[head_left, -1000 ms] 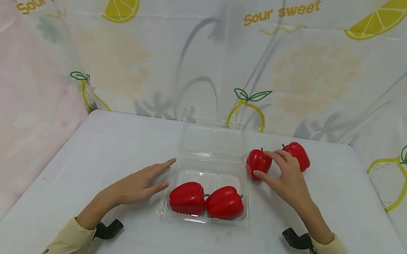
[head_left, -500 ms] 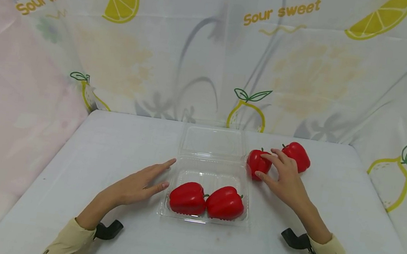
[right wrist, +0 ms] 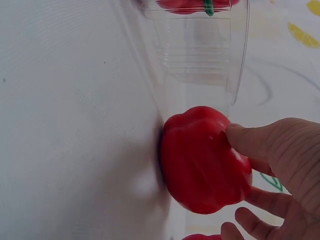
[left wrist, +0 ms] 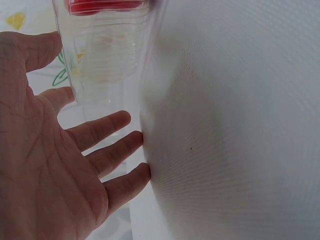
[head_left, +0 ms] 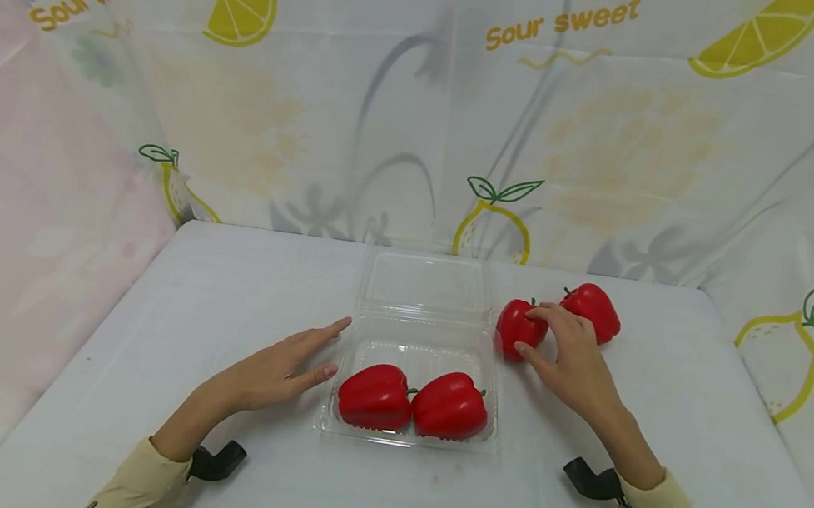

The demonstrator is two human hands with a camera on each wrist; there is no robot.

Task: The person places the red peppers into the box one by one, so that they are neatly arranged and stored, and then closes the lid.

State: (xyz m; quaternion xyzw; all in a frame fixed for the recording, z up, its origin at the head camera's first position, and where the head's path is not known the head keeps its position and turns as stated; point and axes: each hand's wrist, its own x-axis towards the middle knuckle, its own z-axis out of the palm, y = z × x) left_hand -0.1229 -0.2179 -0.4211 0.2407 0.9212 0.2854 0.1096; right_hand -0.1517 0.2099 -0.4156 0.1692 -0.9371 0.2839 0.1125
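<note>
My right hand holds a red bell pepper between thumb and fingers, just right of a clear plastic clamshell box. In the right wrist view the pepper sits at the table surface, the thumb against its upper side. Two more red bell peppers, a left one and a right one, lie side by side in the front of the box. My left hand is beside the box's left wall with its fingers spread, and it grips nothing. In the left wrist view its fingertips are near the box and table.
Behind the right hand lies another red bell pepper, partly covered by the fingers. The box's lid is folded back toward the rear of the white table. A printed cloth hangs behind the table.
The pepper at my right hand has turned slightly, its stem shifting to the right, and my fingers have drawn in on it. My left hand has stayed still.
</note>
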